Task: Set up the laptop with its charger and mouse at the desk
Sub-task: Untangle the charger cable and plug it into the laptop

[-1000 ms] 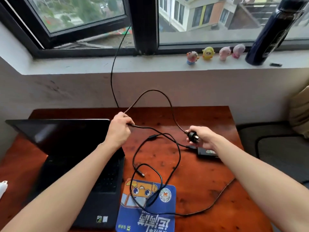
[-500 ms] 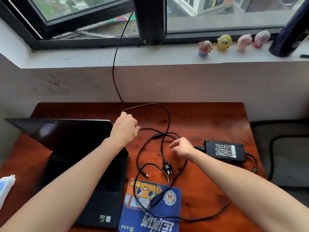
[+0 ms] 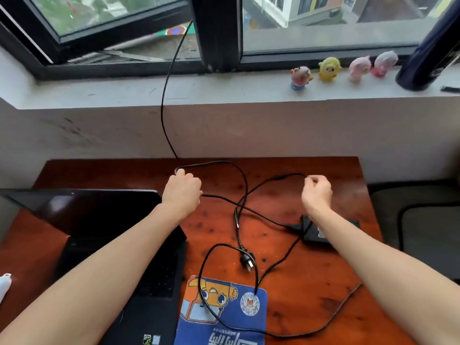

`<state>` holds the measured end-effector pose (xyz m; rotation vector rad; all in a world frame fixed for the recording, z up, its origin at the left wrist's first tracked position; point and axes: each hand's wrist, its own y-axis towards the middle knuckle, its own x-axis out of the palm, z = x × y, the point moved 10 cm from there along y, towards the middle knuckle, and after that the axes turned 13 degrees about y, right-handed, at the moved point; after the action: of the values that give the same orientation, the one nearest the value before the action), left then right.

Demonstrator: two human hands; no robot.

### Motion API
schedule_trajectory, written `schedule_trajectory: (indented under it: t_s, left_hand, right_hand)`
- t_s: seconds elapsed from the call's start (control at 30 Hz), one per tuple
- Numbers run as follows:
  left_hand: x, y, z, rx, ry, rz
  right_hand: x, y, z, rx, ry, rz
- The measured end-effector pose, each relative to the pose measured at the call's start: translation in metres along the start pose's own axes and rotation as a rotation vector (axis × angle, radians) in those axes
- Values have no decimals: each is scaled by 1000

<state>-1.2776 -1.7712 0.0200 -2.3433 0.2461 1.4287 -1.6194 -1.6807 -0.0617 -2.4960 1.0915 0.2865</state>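
Note:
A black laptop stands open on the left of the red-brown desk. My left hand is closed around the black charger cable beside the lid's right edge. My right hand pinches a thinner stretch of the same cable, above the black power brick, which my forearm partly hides. The wall plug lies loose on the desk in the middle. A blue cartoon mouse pad lies at the front, with cable loops across it. No mouse is in view.
Another black cable hangs from the window down behind the desk. Several small toy figures and a dark bottle stand on the sill. A white object sits at the left edge. A dark chair is to the right.
My right hand set the plug down on the desk, then moved up and right to pinch a thinner part of the cable. My left hand kept its hold. The view tilted down.

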Motion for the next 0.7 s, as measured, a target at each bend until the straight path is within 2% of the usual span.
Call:
schedule_trajectory:
  t_s: [0.1, 0.2, 0.3, 0.37, 0.47, 0.57, 0.7]
  left_hand:
    - [15, 9, 1, -26, 47, -123]
    - [15, 16, 11, -45, -47, -193]
    - [-23, 20, 27, -75, -473, -27]
    - [-63, 19, 44, -15, -732, 103]
    - [-105, 9, 75, 124, -855, 166]
    - [-111, -8, 101, 208, -1029, 51]
    - [-97, -39, 110, 147, -1583, -275]
  right_hand:
    - [-45, 13, -41, -72, 191, 19]
    - [-66, 11, -73, -60, 359, -99]
    - [-69, -6, -96, -36, 501, -337]
    - [-63, -24, -108, -42, 488, -484]
    - [-50, -52, -118, -57, 481, -686]
    - [-42, -69, -129, -44, 562, -839]
    - [-41, -67, -125, -16, 616, -826]
